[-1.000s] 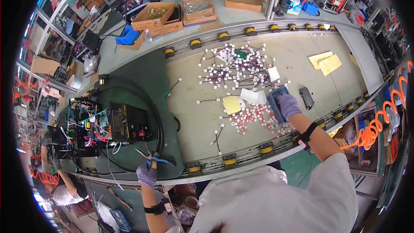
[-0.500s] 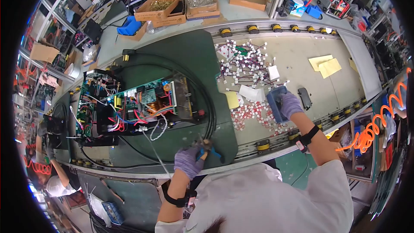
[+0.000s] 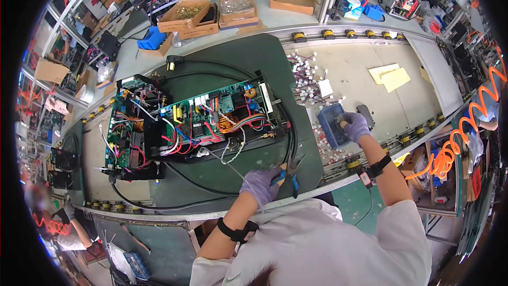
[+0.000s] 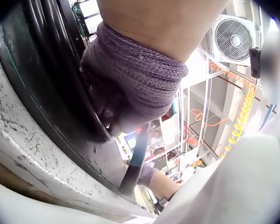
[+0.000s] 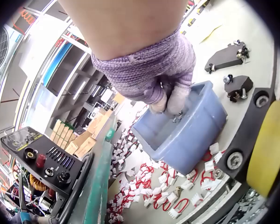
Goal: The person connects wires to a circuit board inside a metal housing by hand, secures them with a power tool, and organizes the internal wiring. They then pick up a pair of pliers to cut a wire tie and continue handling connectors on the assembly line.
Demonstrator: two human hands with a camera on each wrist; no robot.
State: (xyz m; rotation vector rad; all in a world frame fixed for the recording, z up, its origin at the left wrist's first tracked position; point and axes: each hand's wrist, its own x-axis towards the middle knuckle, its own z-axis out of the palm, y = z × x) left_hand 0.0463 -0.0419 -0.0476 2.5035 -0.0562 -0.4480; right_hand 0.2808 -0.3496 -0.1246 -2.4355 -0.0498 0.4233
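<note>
My left hand (image 3: pixel 261 186), in a purple knitted glove with bare fingertips, grips blue-handled pliers (image 3: pixel 295 185) at the front edge of a green board (image 3: pixel 211 177). In the left wrist view a handle (image 4: pixel 136 161) sticks out below the glove, beside black cables. On the board lies an opened electronic unit (image 3: pixel 222 114) with circuit boards and coloured wires. My gloved right hand (image 3: pixel 358 126) reaches into a blue bin (image 3: pixel 333 136). Small metal screws (image 5: pixel 177 117) show at its fingertips (image 5: pixel 176 101); I cannot tell whether they are pinched.
White connectors with dark leads (image 3: pixel 304 74) lie beside the board, and red-wired connectors (image 5: pixel 154 191) around the bin. Dark parts with screws (image 5: pixel 228 58) are right of the bin. Yellow papers (image 3: pixel 396 79) lie farther back; yellow rollers (image 3: pixel 353 164) line the edges. Cardboard boxes (image 3: pixel 293 0) stand behind.
The green board and the electronic unit have slid right, now covering part of the connectors. My left hand has moved right with the pliers. My right hand has stayed at the bin.
</note>
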